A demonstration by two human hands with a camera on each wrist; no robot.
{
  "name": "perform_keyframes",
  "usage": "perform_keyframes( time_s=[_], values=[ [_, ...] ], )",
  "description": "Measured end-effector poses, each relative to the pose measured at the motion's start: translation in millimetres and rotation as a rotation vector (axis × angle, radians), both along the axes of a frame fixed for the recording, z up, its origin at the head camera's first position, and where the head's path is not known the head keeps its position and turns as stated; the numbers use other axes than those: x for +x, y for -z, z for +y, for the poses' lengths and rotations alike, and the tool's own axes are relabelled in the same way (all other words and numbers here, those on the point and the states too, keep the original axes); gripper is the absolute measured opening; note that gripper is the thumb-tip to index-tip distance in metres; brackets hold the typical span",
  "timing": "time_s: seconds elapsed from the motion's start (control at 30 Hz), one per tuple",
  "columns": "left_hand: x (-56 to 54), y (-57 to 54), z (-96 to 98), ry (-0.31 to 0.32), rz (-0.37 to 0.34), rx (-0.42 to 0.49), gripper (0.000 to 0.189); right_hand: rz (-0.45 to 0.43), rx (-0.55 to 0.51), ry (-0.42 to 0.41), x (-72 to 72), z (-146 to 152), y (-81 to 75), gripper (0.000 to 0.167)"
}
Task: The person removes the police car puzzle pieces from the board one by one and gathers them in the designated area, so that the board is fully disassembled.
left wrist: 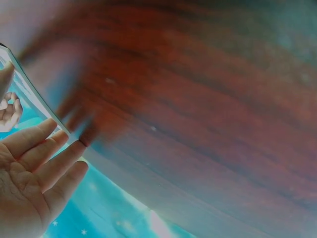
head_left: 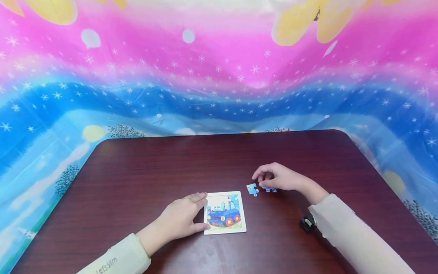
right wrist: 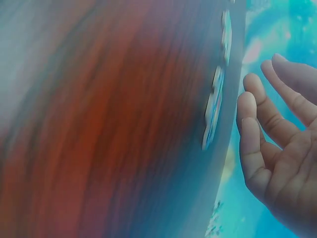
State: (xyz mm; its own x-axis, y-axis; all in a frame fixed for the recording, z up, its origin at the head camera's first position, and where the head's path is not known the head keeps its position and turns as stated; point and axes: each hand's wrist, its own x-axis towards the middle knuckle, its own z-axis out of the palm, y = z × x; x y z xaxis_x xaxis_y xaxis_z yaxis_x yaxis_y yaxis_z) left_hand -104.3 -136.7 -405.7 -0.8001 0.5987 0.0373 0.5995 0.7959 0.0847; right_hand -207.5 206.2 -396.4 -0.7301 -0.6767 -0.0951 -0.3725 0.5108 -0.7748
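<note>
A square jigsaw puzzle (head_left: 225,213) in a white-rimmed tray shows a blue cartoon car with red wheels; a pale bare patch shows near its top. My left hand (head_left: 181,215) rests at the tray's left edge, thumb at the lower corner and fingers at the upper one. In the left wrist view these fingers (left wrist: 59,166) look straight against the rim. To the right of the tray lies a loose blue puzzle piece (head_left: 252,189). Just above another piece (head_left: 271,189), partly hidden, is my right hand (head_left: 280,177), its fingers loosely bent and holding nothing. The right wrist view shows pieces (right wrist: 214,109) beside the fingers, apart from them.
The dark wooden table (head_left: 164,163) has rounded far corners. A pink and blue patterned cloth (head_left: 212,76) hangs behind it and along its sides. A small black device (head_left: 307,223) is at the right wrist, by the sleeve.
</note>
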Motion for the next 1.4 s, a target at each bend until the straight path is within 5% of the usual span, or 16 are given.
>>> perform_keyframes(
  time_s=[0.6,1.4],
  values=[
    [-0.4,-1.3,1.1,-0.011,-0.017,0.014,0.071,0.051,0.085,-0.153,15.3,-73,-3.8,0.021],
    [-1.1,0.9,1.3,-0.011,-0.012,0.009,0.071,0.064,0.275,-0.212,24.4,-93,1.9,0.023]
  ],
)
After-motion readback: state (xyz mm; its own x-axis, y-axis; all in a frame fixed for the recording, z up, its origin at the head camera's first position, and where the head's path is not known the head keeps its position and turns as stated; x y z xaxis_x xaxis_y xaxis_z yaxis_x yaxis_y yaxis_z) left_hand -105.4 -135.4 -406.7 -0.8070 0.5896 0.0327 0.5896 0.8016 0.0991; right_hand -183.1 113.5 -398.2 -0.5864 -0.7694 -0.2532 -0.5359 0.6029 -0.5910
